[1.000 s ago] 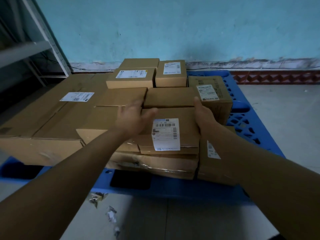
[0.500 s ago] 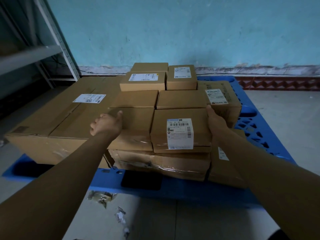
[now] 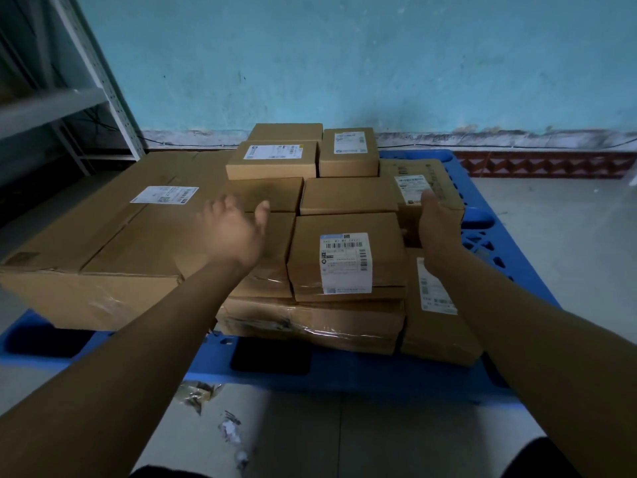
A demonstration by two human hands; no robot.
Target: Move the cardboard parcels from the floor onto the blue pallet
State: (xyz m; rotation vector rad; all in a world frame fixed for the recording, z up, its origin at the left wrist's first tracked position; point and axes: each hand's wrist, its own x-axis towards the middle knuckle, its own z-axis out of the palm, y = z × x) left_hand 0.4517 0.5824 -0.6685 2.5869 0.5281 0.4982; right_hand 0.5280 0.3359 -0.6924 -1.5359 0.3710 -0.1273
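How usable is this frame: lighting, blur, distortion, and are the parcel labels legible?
Head view: dim, flat light, forearms darkening toward the lower corners; left hand slightly smeared, right hand sharper; faint sheen on the taped lower parcel; wide-angle bend tilts the shelf upright; front barcode label visible, its text unreadable.

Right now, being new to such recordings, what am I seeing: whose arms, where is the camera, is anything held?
No machine here: a person wears one camera on the head, looking forward and down, so both arms are theirs. The left hand and right hand are open and hold nothing, one on each side of the labelled parcel. It tops a stack of parcels on the blue pallet, beside a large flat box. Scraps lie on the floor in front.
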